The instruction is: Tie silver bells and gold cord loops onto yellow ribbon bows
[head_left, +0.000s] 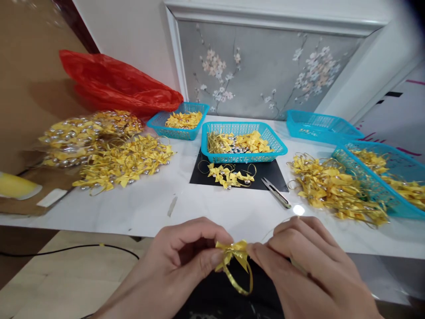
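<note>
A yellow ribbon bow (236,250) with a loop of gold cord (239,290) hanging below it is held up in front of the table's near edge. My left hand (189,257) pinches the bow's left side between thumb and forefinger. My right hand (308,261) is closed, its fingertips at the bow's right side. A thin pale thread (277,227) shows above the right fingers; what else they hold is hidden. Beyond my hands, several finished-looking bows with silver beads (229,176) lie on a black mat (199,173), with thread snips (276,193) at its right corner.
Blue baskets stand along the back: one behind the mat (244,157), one at back left (175,133), one at back right (325,126), one at right (405,166). Bow piles lie left (126,161) and right (332,188). A red plastic bag (116,84) rises at back left.
</note>
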Available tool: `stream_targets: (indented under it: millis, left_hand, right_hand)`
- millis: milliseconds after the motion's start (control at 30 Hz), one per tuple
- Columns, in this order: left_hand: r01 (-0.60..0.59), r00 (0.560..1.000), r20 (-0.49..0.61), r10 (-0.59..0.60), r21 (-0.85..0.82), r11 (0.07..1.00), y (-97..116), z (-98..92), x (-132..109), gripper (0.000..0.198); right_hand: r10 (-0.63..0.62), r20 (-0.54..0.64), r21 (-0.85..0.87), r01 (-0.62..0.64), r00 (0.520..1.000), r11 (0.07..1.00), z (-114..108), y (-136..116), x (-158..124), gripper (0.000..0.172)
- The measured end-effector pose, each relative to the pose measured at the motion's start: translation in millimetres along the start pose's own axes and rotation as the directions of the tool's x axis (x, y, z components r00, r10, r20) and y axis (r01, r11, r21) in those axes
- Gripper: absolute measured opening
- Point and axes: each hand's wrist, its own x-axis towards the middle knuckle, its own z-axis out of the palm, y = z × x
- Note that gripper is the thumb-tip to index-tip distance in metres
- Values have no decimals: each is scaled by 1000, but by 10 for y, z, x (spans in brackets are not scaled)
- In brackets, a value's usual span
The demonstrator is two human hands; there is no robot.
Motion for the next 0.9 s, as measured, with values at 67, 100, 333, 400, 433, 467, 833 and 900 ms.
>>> stream_targets:
  millis: [67, 100, 333, 400, 433, 467, 833, 900]
  left_hand:
    - [12, 1000, 2, -12, 3, 1000, -1, 0, 7, 11]
    - [12, 1000, 0, -12, 6, 1000, -2, 0, 8, 11]
    - [34, 999, 5, -34, 21, 999, -5, 1, -4, 14]
    - [36, 999, 19, -36, 10, 999, -8, 3, -1, 13]
    - [36, 999, 23, -36, 1, 999, -8, 3, 3, 13]
    - [34, 999, 27, -34, -6, 999, -7, 2, 8, 13]
    - [49, 997, 64, -38, -195, 980, 27, 16, 7, 15]
    - [37, 998, 57, -26, -191, 981, 28, 21, 13, 15]
  right_hand:
    - [-3, -30, -7, 3, 1000, 1000, -2, 3, 19, 21]
    - [-4, -34, -12, 4, 999, 1000, -4, 4, 29, 22]
    - [-23, 4, -45, 23, 1000, 999, -26, 6, 60, 26]
    - [-48, 20, -48, 49, 999, 998, -20, 21, 66, 25]
    - [-59, 31, -49, 60, 998, 997, -16, 33, 70, 26]
    - [-63, 41, -45, 65, 997, 997, -13, 46, 75, 27]
    - [-24, 118, 73, 15, 993, 997, -17, 98, 70, 25]
    - [-20, 93, 71, 14, 995, 997, -11, 104, 62, 26]
